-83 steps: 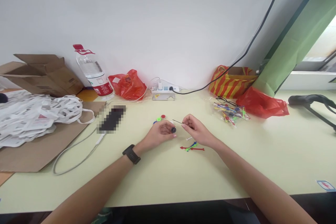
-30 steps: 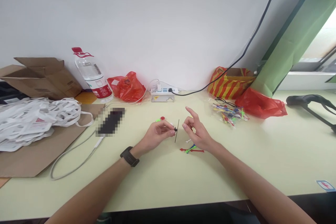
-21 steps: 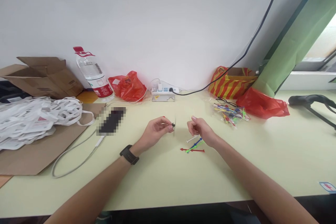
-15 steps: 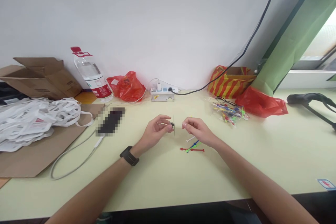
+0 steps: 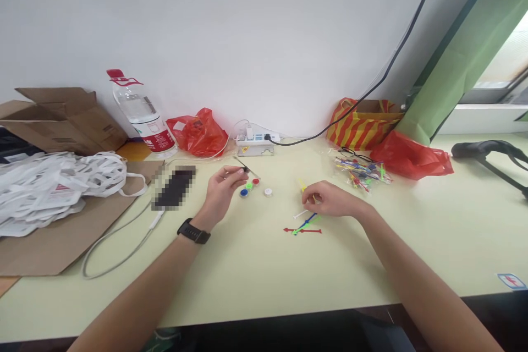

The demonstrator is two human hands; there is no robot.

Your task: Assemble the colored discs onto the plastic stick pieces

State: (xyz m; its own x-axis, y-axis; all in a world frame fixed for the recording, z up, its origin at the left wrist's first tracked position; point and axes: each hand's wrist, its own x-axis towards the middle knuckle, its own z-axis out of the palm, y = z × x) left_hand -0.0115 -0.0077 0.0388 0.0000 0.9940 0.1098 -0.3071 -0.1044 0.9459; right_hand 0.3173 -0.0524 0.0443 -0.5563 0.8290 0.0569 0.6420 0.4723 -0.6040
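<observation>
My left hand pinches a small black piece joined to a thin flat plate, tilted and seen nearly edge-on. Below its fingertips lie small round pieces: a blue one, a green one, a red one and, farther right, a white one. My right hand is closed at a yellow plastic arrow, most of which the fingers hide. Just under that hand are a white arrow, a blue arrow, a green arrow and a red arrow.
A bag of coloured arrows lies right of my hands, by a red plastic bag and striped bag. A power strip sits at the wall. To the left are a phone, water bottle and white straps.
My left hand has moved left and away from me, tilting the plate, and the round pieces now show. My right hand has shifted right, and the yellow arrow has come into view.
</observation>
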